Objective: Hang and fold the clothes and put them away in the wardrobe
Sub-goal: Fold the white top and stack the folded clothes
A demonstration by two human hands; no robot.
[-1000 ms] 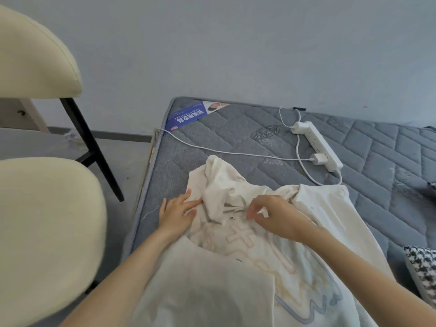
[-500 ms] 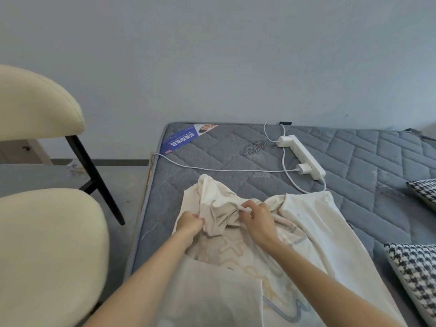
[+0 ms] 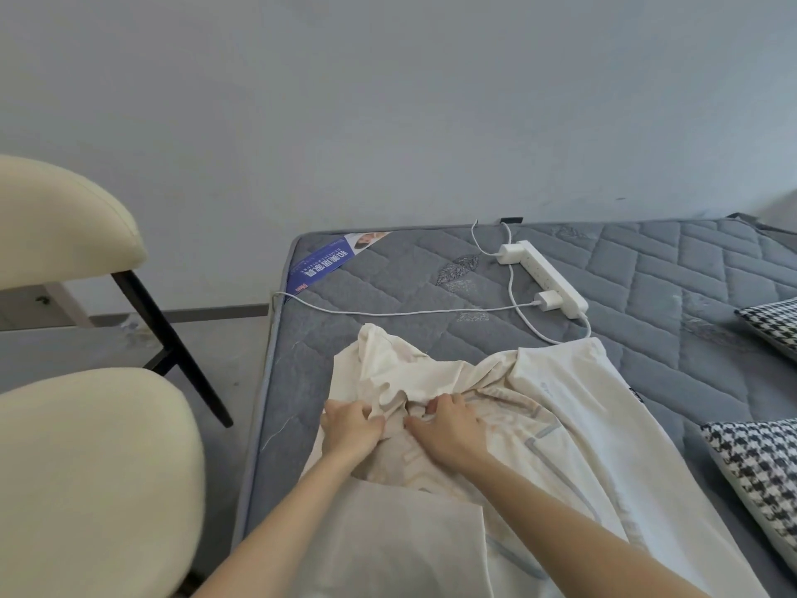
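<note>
While lying crumpled on the grey mattress (image 3: 409, 274), a cream T-shirt (image 3: 560, 403) with pale printed lettering is bunching between the left hand (image 3: 351, 429) and right hand (image 3: 448, 425), both gripping its folds; beyond, a white power strip (image 3: 545, 278) is resting.

Cream shirt (image 3: 556, 399) (pale blue print) on grey quilted mattress (image 3: 388, 287) — black-and-white houndstooth cushions (image 3: 763, 476), cream chair (image 3: 86, 476).
</note>
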